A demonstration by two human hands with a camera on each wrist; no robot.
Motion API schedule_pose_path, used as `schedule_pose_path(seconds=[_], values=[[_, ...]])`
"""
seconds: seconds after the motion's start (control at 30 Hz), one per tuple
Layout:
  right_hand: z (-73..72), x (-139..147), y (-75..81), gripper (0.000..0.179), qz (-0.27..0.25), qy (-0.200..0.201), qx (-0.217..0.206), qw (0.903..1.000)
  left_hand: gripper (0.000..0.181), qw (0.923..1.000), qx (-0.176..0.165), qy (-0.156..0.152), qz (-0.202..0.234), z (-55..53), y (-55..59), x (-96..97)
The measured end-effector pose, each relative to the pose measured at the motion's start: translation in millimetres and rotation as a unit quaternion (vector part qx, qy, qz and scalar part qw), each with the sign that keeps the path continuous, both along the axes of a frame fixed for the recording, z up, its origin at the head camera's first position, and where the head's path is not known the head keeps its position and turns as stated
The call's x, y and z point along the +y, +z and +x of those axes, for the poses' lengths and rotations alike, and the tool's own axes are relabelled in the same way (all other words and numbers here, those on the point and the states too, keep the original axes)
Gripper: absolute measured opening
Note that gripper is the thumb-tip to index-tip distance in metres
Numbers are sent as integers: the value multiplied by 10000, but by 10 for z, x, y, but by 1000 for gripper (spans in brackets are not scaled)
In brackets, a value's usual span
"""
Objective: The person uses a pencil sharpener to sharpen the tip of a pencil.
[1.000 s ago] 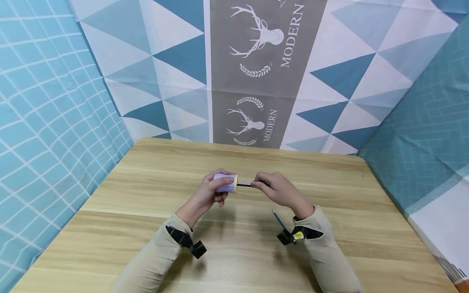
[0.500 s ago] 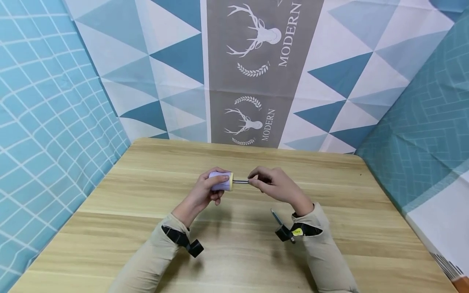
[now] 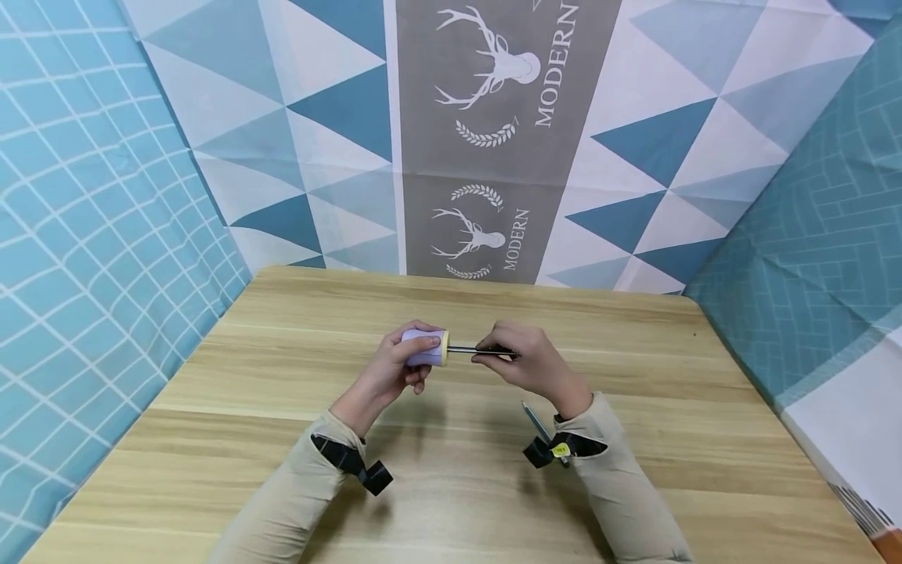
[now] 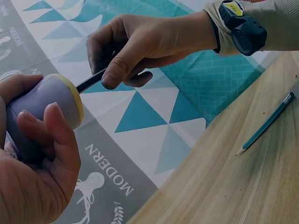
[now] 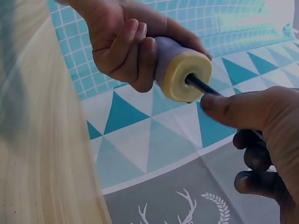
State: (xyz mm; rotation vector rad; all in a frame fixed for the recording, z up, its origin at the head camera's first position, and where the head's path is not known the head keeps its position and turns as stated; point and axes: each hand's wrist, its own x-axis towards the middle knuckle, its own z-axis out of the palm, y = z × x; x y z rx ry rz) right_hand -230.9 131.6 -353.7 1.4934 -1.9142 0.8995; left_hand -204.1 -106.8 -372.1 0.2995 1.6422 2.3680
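My left hand (image 3: pixel 380 378) grips a lilac pencil sharpener (image 3: pixel 426 359), held sideways above the table with its yellow end (image 5: pixel 172 77) facing right. In the right wrist view a dark pencil (image 5: pixel 201 85) runs into the round hole in that end; how deep its tip sits is hidden. My right hand (image 3: pixel 541 362) pinches the pencil between thumb and fingers, a short way from the sharpener. Another pencil, teal with a pale sharpened tip (image 4: pixel 267 124), lies on the wooden table below my right wrist.
The wooden table (image 3: pixel 317 313) stretches out on all sides of the hands. Behind it hangs a patterned cloth (image 3: pixel 486 157), with a blue grid cloth (image 3: pixel 92 196) on the left and a teal one (image 3: pixel 824 219) on the right. Black cameras are strapped to both wrists.
My right fingers loosened on the pencil, then closed around it again, and the right hand rotated slightly. The sharpener and left hand shifted a little left in view, then stayed put.
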Motion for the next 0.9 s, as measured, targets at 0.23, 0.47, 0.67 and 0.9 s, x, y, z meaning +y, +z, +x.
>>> schedule_pose_path(seconds=[0.23, 0.47, 0.67, 0.9], values=[[-2, 4, -24, 24, 144, 50, -51, 9999, 10, 10000, 19, 51, 33, -11, -11, 3], [26, 42, 8, 13, 570, -185, -604, 9964, 10, 10000, 2, 3, -26, -13, -13, 1], [72, 95, 56, 13, 984, -201, -2484, 9634, 11, 9998, -53, -50, -194, -9, -39, 19], [106, 119, 126, 21, 1369, -317, -3669, 9196, 11, 9994, -147, -75, -301, 4, -58, 49]])
